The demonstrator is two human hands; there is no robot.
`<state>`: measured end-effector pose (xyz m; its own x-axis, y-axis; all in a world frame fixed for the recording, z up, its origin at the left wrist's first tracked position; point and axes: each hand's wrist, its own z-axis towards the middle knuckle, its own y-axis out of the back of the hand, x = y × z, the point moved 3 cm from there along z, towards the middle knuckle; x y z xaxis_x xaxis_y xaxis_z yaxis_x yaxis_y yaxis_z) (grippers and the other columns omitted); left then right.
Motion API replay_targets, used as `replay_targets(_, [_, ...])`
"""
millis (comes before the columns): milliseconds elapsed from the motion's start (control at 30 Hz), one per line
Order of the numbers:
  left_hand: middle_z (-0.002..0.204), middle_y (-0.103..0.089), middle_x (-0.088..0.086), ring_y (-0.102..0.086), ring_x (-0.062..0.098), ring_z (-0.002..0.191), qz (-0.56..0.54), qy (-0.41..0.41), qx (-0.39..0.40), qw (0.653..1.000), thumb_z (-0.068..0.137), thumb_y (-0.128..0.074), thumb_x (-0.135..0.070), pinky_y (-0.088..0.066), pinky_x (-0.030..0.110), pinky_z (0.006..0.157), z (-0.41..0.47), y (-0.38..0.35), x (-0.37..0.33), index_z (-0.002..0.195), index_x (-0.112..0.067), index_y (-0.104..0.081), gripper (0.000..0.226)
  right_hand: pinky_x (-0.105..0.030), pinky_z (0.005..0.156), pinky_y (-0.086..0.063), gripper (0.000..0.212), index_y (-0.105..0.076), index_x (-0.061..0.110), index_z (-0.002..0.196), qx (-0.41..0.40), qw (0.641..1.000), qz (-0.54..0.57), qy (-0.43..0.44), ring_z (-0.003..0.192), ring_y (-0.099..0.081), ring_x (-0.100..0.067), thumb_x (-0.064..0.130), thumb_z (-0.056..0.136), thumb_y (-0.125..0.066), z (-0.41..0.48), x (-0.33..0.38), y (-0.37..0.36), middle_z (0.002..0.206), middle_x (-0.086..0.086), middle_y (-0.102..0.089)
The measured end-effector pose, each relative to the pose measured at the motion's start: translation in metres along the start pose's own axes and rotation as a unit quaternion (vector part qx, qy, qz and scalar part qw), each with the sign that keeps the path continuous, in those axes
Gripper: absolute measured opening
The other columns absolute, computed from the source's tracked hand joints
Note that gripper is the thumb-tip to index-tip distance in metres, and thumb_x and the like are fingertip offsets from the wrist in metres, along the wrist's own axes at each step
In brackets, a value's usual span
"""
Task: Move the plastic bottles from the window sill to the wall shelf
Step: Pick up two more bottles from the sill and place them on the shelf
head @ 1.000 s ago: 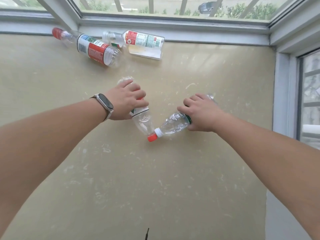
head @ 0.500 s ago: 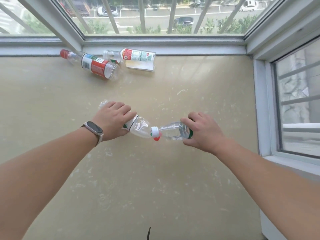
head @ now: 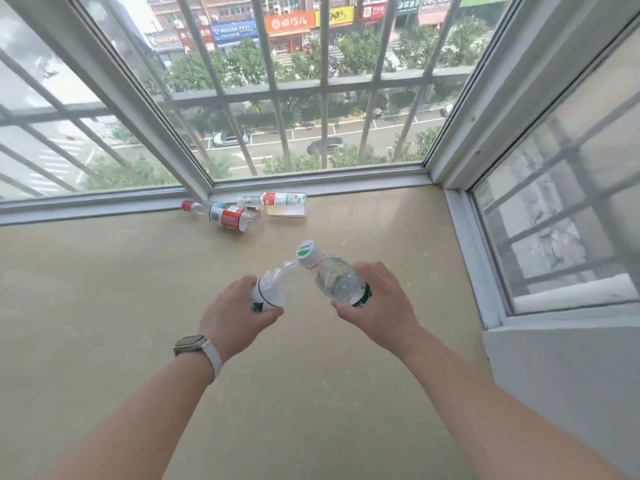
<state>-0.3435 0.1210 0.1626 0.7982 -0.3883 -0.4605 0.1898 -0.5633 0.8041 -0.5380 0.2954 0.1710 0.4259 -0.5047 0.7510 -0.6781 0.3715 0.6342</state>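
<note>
My left hand (head: 239, 313) was clenched around the base of a crumpled clear bottle (head: 272, 294), its long axis tilted up and to the right, and my right hand (head: 379, 306) gripped a green-labelled bottle (head: 337, 280) whose white cap (head: 309, 252) leaned up and to the left, so the two necks nearly met above the window sill (head: 104, 289). Farther off by the window frame, a red-labelled bottle (head: 228, 216) and a flat clear bottle (head: 280, 199) lay on their sides, roughly equally near both hands, I judged. The wall shelf was out of view.

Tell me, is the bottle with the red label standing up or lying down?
Lying down. The red-label bottle rests on its side on the window sill, red cap pointing left.
</note>
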Motion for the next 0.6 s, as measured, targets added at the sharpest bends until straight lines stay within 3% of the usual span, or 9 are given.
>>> replay_targets(133, [0.075, -0.069, 0.001, -0.061, 0.011, 0.062, -0.213, 0.067, -0.030, 0.974, 0.074, -0.079, -0.037, -0.051, 0.031, 0.061, -0.052, 0.023, -0.023, 0.095, -0.028, -0.056, 0.033, -0.028, 0.081, -0.044, 0.049, -0.056, 0.032, 0.111, -0.034, 0.998, 0.056, 0.008, 0.100, -0.049, -0.012, 0.037, 0.069, -0.080, -0.029, 0.029, 0.024, 0.102, 0.011, -0.051])
replay_targets(267, [0.093, -0.070, -0.004, -0.068, 0.016, 0.086, -0.318, 0.074, -0.068, 0.943, 0.076, -0.081, -0.033, -0.053, 0.030, 0.070, -0.100, 0.037, -0.037, 0.099, -0.030, -0.060, 0.032, -0.017, 0.077, -0.039, 0.045, -0.057, 0.033, 0.106, -0.062, 0.993, 0.101, 0.029, 0.096, -0.050, -0.002, 0.034, 0.068, -0.083, -0.059, 0.053, 0.042, 0.102, 0.012, -0.051])
replay_targets(433, [0.095, -0.072, -0.004, -0.070, 0.015, 0.087, -0.370, 0.068, -0.090, 0.922, 0.075, -0.083, -0.032, -0.051, 0.026, 0.067, -0.148, 0.047, -0.049, 0.102, -0.029, -0.062, 0.034, -0.008, 0.075, -0.039, 0.045, -0.056, 0.034, 0.104, -0.076, 0.985, 0.150, 0.045, 0.096, -0.051, 0.005, 0.032, 0.069, -0.084, -0.094, 0.076, 0.057, 0.104, 0.010, -0.053])
replay_targets(600, [0.098, -0.072, -0.003, -0.070, 0.015, 0.089, -0.409, 0.049, -0.113, 0.904, 0.078, -0.080, -0.031, -0.050, 0.023, 0.066, -0.188, 0.058, -0.062, 0.105, -0.028, -0.062, 0.032, -0.031, 0.074, -0.055, 0.040, -0.056, 0.038, 0.097, -0.077, 0.972, 0.210, 0.071, 0.090, -0.060, -0.012, 0.037, 0.067, -0.083, -0.124, 0.096, 0.071, 0.101, 0.000, -0.059])
